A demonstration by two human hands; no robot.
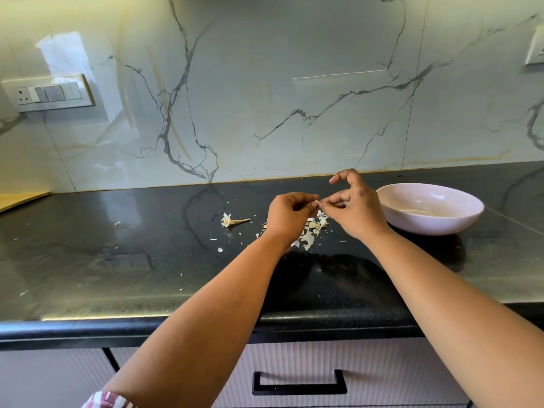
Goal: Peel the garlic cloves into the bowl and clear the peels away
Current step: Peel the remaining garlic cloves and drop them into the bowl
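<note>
A: Where's the garlic right now?

B: A clove (316, 202) sits between the two hands, just above the bench (147, 245). The left hand (290, 216) has its fingers curled round it, and the right hand (353, 206) pinches at its tip with thumb and forefinger, the other fingers lifted clear. Only a pale sliver of it shows, so how much skin is left I cannot tell.

A: And the bowl?

B: The bowl (429, 209) stands on the bench just to the right of the right hand. What lies in it is hidden by the near wall. The peels (312, 234) lie in a loose heap under the hands, with the bare stalk (234, 221) and a few flakes scattered to the left.

A: So how should this peel go?

B: I would hold the clove firmly in the left hand and draw the skin off in one long strip, pulling from the tip toward the root. Keep the hands over the heap so scraps land together; that should make sweeping up simpler. Then carry the bare clove across to the bowl.
</note>
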